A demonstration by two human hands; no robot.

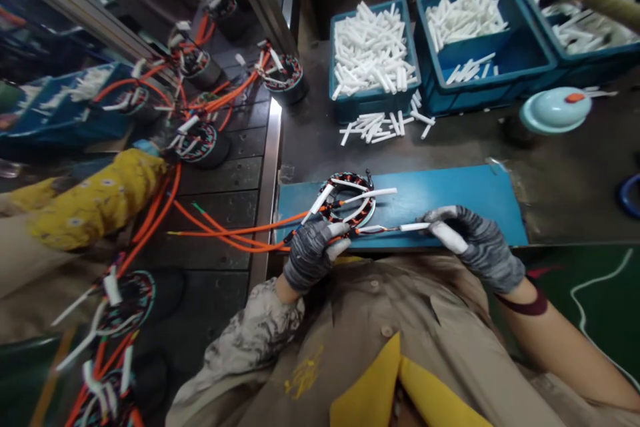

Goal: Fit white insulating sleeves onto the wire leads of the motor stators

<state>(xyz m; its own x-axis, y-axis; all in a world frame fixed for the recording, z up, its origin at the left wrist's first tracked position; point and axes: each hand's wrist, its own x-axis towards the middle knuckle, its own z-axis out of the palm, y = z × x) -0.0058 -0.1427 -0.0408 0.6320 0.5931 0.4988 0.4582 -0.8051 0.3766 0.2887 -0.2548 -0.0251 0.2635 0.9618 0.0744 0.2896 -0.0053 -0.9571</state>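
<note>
A motor stator with orange leads and white sleeves lies on the blue mat in front of me. My left hand, in a grey glove with white fingertips, pinches an orange lead wire at the stator's near edge. Level with it to the right, my right hand holds a white sleeve tube by its right end. Thin wire runs from the left hand's grip towards this tube's left end; whether it enters the tube is too small to tell.
Blue bins of white tubes line the back, with loose tubes before them. A light-blue lidded cup stands right. On the left, a conveyor carries more stators, and a co-worker's yellow sleeve reaches over it.
</note>
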